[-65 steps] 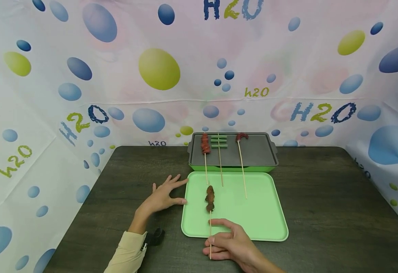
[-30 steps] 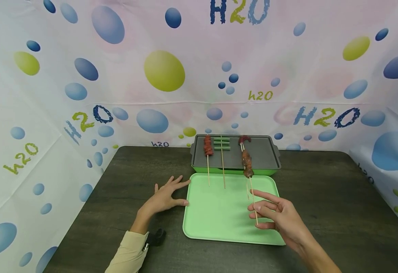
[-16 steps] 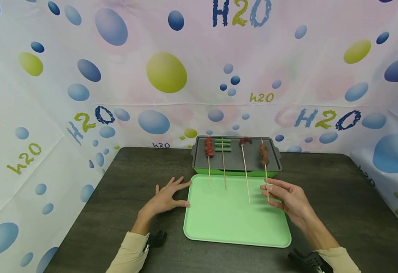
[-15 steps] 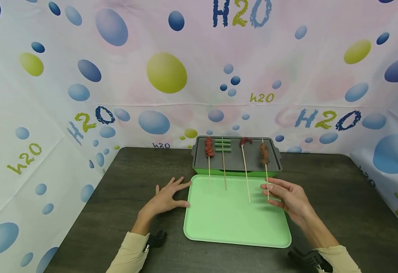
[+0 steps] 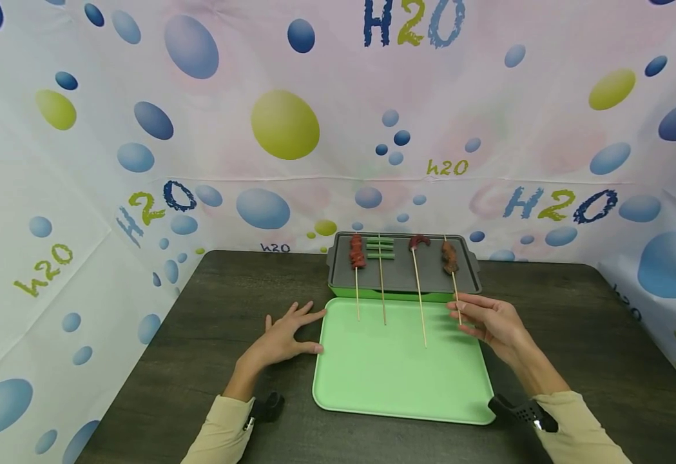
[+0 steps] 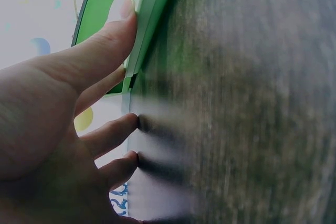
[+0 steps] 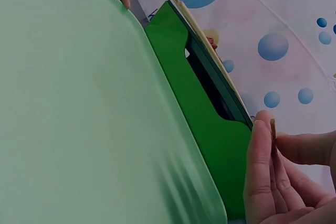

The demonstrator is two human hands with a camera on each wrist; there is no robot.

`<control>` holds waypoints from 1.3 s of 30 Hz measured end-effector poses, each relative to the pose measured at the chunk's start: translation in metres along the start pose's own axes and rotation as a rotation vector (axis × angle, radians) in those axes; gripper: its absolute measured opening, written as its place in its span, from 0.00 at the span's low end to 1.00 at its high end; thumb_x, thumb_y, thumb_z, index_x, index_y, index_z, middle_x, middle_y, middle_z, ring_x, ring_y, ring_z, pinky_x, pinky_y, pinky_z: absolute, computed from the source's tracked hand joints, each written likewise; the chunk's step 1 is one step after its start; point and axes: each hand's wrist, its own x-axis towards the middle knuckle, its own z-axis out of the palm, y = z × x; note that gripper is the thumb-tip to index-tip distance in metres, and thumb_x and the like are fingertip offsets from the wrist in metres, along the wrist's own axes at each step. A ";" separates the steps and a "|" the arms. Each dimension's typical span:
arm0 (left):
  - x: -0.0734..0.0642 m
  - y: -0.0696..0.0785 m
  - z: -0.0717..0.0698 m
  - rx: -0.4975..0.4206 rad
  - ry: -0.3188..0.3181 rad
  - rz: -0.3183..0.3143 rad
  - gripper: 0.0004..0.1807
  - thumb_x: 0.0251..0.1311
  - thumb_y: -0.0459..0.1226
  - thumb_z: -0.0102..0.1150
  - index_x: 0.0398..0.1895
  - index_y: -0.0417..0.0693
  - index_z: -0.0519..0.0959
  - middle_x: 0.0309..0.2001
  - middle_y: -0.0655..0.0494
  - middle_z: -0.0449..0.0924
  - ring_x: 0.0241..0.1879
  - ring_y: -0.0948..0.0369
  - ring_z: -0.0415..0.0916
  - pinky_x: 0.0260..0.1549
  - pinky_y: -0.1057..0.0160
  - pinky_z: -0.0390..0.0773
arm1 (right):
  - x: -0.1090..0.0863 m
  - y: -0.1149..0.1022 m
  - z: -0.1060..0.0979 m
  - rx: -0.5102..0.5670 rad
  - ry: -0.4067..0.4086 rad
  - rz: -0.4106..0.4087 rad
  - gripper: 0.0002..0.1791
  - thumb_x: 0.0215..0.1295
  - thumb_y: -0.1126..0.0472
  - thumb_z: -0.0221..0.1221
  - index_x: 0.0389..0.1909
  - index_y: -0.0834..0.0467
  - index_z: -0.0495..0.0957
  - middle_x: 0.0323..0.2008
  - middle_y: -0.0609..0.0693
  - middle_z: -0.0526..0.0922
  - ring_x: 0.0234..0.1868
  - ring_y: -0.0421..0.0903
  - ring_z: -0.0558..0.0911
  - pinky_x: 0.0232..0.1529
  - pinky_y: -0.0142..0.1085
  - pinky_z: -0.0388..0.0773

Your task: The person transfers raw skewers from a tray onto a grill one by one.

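My right hand [image 5: 495, 322] pinches the stick of a brown meat skewer [image 5: 449, 258] between thumb and fingers. The meat end lies over the right part of the dark grill pan [image 5: 395, 274], while the stick points back over the light green tray [image 5: 401, 367]. In the right wrist view, the stick's end [image 7: 273, 129] shows between the fingertips. My left hand [image 5: 280, 335] is spread on the table, its thumb and index finger touching the tray's left rim. In the left wrist view, the left thumb [image 6: 113, 30] rests against the tray's edge.
Left of the held skewer, a red meat skewer [image 5: 357, 251], a green vegetable skewer [image 5: 380, 256] and a skewer with a curled red piece [image 5: 419, 242] lie on the pan, sticks overhanging the tray. A printed curtain [image 5: 338, 129] hangs behind the dark table [image 5: 245, 283].
The right hand has carried the brown skewer from the tray's left part to the pan's right side, then slightly farther forward. The left hand stays at the tray's rim.
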 end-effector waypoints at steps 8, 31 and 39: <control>-0.001 -0.002 -0.002 -0.006 0.002 -0.003 0.44 0.60 0.50 0.72 0.79 0.56 0.65 0.81 0.41 0.50 0.80 0.38 0.35 0.61 0.18 0.25 | 0.000 0.000 -0.001 -0.052 -0.015 -0.013 0.32 0.76 0.57 0.61 0.73 0.70 0.66 0.46 0.48 0.89 0.48 0.43 0.88 0.50 0.40 0.84; 0.005 -0.010 -0.004 0.002 -0.005 0.024 0.43 0.62 0.51 0.70 0.80 0.56 0.64 0.81 0.41 0.50 0.80 0.38 0.35 0.61 0.18 0.26 | -0.010 0.015 -0.010 -0.493 0.053 -0.271 0.30 0.79 0.54 0.56 0.70 0.72 0.68 0.55 0.64 0.84 0.47 0.37 0.87 0.48 0.40 0.85; -0.002 -0.018 -0.010 0.013 0.004 0.006 0.39 0.67 0.49 0.66 0.80 0.55 0.64 0.81 0.40 0.50 0.80 0.37 0.36 0.61 0.18 0.28 | -0.006 0.023 -0.004 -0.735 0.188 -0.400 0.23 0.78 0.56 0.59 0.65 0.67 0.76 0.53 0.65 0.85 0.47 0.50 0.88 0.44 0.38 0.85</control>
